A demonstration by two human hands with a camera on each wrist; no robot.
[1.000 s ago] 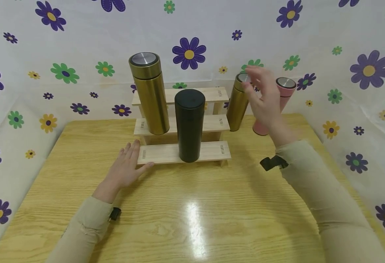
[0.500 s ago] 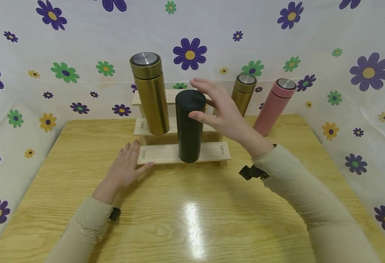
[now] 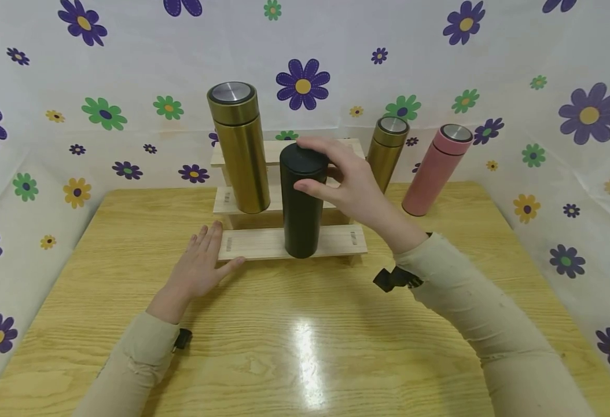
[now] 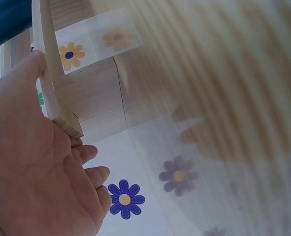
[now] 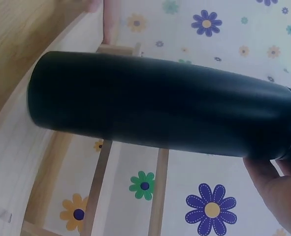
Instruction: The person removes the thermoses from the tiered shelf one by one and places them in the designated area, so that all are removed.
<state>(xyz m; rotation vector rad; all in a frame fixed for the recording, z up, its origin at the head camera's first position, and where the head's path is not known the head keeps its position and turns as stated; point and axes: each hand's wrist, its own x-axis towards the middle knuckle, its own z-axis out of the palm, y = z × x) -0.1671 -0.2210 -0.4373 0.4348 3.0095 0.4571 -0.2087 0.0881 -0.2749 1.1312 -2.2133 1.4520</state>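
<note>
In the head view a black thermos (image 3: 302, 211) stands upright on the lowest board of a three-step wooden rack (image 3: 253, 243). Around its top curves my right hand (image 3: 354, 185), thumb at the front, fingers over and behind the lid; some fingertips are hidden. The right wrist view shows the thermos (image 5: 160, 103) and part of that hand (image 5: 283, 196) at its lid end. My left hand (image 3: 195, 263) rests against the left end of the lowest board, fingers extended and thumb along its front edge. In the left wrist view this hand (image 4: 42, 147) touches the board's corner (image 4: 61, 115).
A tall gold thermos (image 3: 242, 162) stands on the rack's middle board, at the left. Behind my right hand, a smaller gold thermos (image 3: 385, 153) and a pink thermos (image 3: 432, 174) stand on the wooden table (image 3: 263, 347). A flower-printed cloth (image 3: 143, 52) hangs behind and at the sides.
My right hand has come left from beside the pink and small gold thermoses to the black thermos and closed round its top. My left hand has stayed put.
</note>
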